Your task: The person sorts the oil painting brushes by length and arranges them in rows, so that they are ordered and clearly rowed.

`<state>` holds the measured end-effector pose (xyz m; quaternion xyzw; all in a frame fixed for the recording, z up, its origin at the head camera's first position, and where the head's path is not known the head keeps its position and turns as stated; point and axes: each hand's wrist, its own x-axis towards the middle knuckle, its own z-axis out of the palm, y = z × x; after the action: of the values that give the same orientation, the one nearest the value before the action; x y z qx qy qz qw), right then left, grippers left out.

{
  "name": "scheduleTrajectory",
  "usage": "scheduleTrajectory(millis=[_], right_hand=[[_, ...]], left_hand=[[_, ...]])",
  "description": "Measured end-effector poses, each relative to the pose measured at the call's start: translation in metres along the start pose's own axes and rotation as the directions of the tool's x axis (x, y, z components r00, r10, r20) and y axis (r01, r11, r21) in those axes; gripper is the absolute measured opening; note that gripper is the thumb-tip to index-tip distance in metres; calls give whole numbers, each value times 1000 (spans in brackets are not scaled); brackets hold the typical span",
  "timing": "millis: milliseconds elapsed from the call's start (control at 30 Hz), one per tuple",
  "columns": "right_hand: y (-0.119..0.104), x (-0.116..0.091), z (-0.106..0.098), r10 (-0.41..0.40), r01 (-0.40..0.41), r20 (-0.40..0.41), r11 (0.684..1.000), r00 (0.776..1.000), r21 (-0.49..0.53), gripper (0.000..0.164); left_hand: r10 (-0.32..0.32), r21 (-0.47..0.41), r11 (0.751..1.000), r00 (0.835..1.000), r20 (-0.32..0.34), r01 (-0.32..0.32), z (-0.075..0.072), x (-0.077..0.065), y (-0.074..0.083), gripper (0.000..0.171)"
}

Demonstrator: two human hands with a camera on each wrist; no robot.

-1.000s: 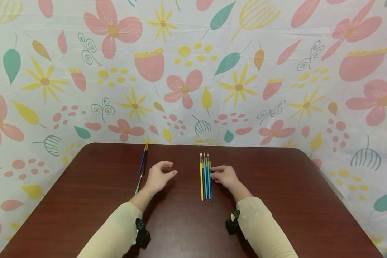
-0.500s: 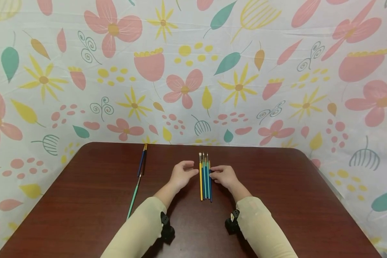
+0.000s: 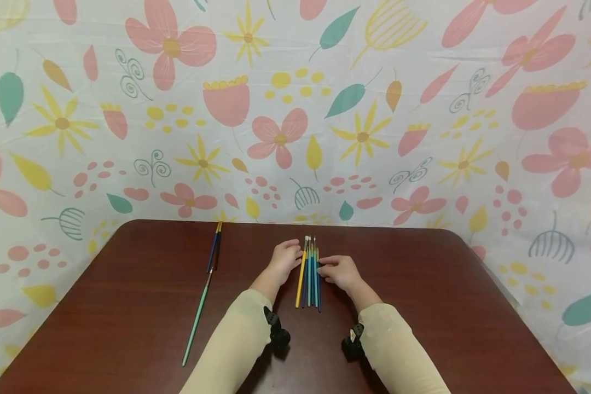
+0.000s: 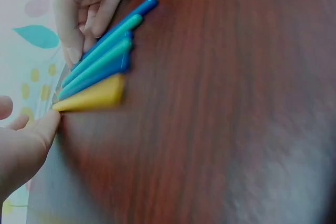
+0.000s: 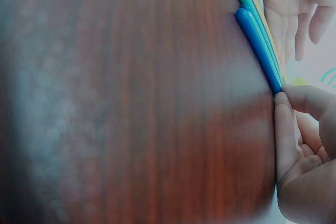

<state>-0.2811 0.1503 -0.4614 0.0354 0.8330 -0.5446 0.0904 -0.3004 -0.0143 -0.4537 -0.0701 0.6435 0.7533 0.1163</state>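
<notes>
Several paintbrushes lie side by side on the table, bristles pointing away. On the left edge of this row is a yellow-handled paintbrush (image 3: 301, 279), its handle end slanting out to the left. My left hand (image 3: 284, 259) is beside its upper part, and in the left wrist view a fingertip meets the yellow brush near its ferrule. Teal paintbrushes (image 3: 316, 282) and blue ones fill the middle. At the right edge lies a dark blue paintbrush (image 3: 319, 290). My right hand (image 3: 342, 271) touches the side of the row there, thumb and index fingertips close together against the blue brush.
On the left lie two dark-handled paintbrushes (image 3: 213, 249), their tips at the far table edge. A mint green paintbrush (image 3: 197, 317) lies nearer, at a slant. Behind the dark wooden table (image 3: 423, 328) hangs a floral-patterned cloth (image 3: 276, 180).
My left hand has moved right, from mid-table to the row. The yellow brush's handle end has swung left. My right hand has stayed nearly in place.
</notes>
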Motion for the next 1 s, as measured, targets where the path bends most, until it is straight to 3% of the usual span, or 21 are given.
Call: scheduleTrajectory(millis=[267,433,567,667,800,933,1000], right_hand=[[-2,-1,-1,-5,5,5,1000,1000,2,31],[1,1,0,0,0,-4,1000,1000,1,31],[3,2,2,0,0,-9,1000,1000,0,31],[4,2,3,-4,4,-5,1000,1000,1,32],[3,2,4,-5,5,-1,1000,1000,8,32],[3,1,2,-1,1,-7,1000,1000,8,31],[4,1,1,0,0,-3,1000,1000,4,32]], left_hand=[[-25,-34,999,999,-36,24,1,7,4,39],[-13,38,999,996,-88,16,4,9,4,34],[18,152,988,992,-128,2,7,10,4,31],[61,285,958,987,-148,-16,10,10,4,29],[126,448,893,976,-179,-33,13,13,3,25],[166,541,840,967,-191,-37,17,15,3,21],[172,557,830,966,-192,-37,18,14,3,19]])
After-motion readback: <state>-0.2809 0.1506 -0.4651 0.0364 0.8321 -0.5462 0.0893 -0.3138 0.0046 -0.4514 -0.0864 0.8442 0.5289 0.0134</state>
